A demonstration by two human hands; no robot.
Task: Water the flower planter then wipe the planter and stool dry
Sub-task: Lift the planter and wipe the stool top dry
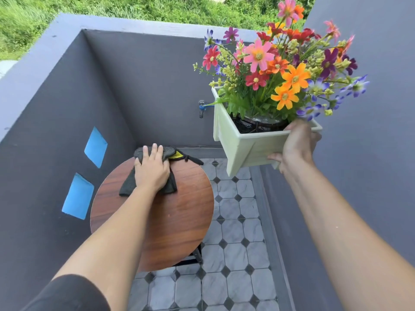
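The round, wood-grain stool (157, 218) stands on the tiled floor. Right hand (296, 147) grips the pale, ribbed rectangular planter (244, 142) aloft, off to the stool's right. Left hand (152, 169) presses flat on a dark, nubby, possibly microfibre cloth (166, 153) at the stool's far edge.

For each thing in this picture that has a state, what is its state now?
Flower planter: lifted off the stool, tilted, held at its near rim.
Right hand: grip closed on the planter.
Dark cloth: crumpled, lying on the stool top.
Left hand: pressed flat on the cloth.
Round wooden stool: standing upright.
Wall tap: no water seen.
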